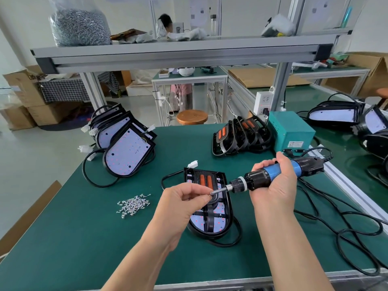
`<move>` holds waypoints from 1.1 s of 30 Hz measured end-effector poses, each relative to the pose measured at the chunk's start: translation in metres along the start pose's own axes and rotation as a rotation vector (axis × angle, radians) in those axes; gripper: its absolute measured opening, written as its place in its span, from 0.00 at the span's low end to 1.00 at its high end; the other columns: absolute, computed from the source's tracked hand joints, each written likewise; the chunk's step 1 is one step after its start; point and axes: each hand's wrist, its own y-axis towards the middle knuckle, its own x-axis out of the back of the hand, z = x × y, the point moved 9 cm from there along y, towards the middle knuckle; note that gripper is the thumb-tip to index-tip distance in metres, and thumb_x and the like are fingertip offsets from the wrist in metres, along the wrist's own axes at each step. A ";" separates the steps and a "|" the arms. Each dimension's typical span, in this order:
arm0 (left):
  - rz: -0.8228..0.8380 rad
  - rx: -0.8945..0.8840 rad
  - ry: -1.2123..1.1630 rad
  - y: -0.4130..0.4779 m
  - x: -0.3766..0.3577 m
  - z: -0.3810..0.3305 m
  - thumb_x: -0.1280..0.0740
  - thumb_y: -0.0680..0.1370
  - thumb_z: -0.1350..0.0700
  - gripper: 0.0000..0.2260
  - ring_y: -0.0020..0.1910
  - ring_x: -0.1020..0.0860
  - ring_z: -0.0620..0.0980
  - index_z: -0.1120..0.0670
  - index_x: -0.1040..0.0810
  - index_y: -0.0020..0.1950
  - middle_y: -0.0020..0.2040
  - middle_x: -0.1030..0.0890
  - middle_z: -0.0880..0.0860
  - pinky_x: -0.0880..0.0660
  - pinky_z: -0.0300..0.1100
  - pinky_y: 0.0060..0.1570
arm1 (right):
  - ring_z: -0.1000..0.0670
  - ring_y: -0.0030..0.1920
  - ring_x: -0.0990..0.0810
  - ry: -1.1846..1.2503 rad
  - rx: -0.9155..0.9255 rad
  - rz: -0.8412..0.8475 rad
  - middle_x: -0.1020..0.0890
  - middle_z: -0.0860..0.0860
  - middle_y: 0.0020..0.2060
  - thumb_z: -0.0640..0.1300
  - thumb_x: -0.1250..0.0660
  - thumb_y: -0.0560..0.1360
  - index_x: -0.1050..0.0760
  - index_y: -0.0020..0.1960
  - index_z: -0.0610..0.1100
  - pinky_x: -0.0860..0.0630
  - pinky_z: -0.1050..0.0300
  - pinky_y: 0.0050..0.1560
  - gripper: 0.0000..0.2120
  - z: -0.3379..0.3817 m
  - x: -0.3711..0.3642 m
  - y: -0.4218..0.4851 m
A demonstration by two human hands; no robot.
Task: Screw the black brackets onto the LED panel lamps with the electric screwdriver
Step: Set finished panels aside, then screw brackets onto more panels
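Observation:
An LED panel lamp (218, 226) lies flat on the green mat in front of me, with a black bracket (206, 181) with orange strips laid over it. My right hand (275, 187) grips the blue and black electric screwdriver (270, 178), held nearly level above the lamp with its bit pointing left. My left hand (184, 203) pinches a small screw (212, 193) right at the bit's tip. Loose screws (133, 205) lie in a pile to the left of the lamp.
Bare LED panels (126, 152) lean stacked at the back left, and spare brackets (241, 134) stand at the back right beside a teal power box (290, 131). More lamps (336, 115) sit on the right-hand table. Black cables (340, 227) loop across the mat's right side. An aluminium shelf (180, 54) runs overhead.

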 end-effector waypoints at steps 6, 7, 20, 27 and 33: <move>-0.006 0.028 -0.014 0.000 -0.001 0.004 0.27 0.74 0.66 0.10 0.40 0.19 0.44 0.51 0.12 0.43 0.42 0.13 0.56 0.25 0.30 0.43 | 0.54 0.28 0.24 -0.014 0.018 -0.018 0.23 0.52 0.28 0.39 0.27 0.76 0.27 0.47 0.43 0.23 0.61 0.34 0.08 0.003 0.005 -0.002; -0.007 0.030 -0.010 -0.001 -0.001 0.005 0.27 0.74 0.67 0.11 0.40 0.19 0.44 0.51 0.12 0.43 0.42 0.13 0.56 0.25 0.30 0.43 | 0.54 0.28 0.24 -0.021 0.025 -0.017 0.23 0.52 0.29 0.39 0.27 0.75 0.27 0.48 0.43 0.23 0.60 0.35 0.08 0.003 0.006 -0.002; -0.204 -0.363 0.341 -0.025 -0.003 -0.020 0.28 0.74 0.69 0.18 0.42 0.20 0.43 0.44 0.16 0.48 0.41 0.17 0.44 0.27 0.28 0.45 | 0.52 0.29 0.24 -0.126 0.121 -0.046 0.25 0.50 0.34 0.39 0.29 0.76 0.29 0.56 0.41 0.23 0.60 0.35 0.12 0.008 0.009 -0.003; -0.251 -0.464 0.456 -0.030 -0.001 -0.028 0.25 0.72 0.67 0.23 0.49 0.20 0.44 0.38 0.19 0.52 0.44 0.18 0.43 0.27 0.30 0.52 | 0.52 0.29 0.24 -0.111 0.094 -0.051 0.25 0.50 0.32 0.38 0.29 0.76 0.29 0.57 0.41 0.23 0.60 0.34 0.13 0.004 0.006 0.000; -0.421 -0.274 0.329 -0.010 0.041 -0.010 0.30 0.74 0.47 0.06 0.45 0.19 0.42 0.43 0.18 0.51 0.45 0.16 0.43 0.27 0.33 0.46 | 0.51 0.29 0.25 -0.161 0.175 0.027 0.26 0.49 0.30 0.37 0.29 0.76 0.30 0.53 0.42 0.24 0.59 0.33 0.10 0.009 -0.011 0.000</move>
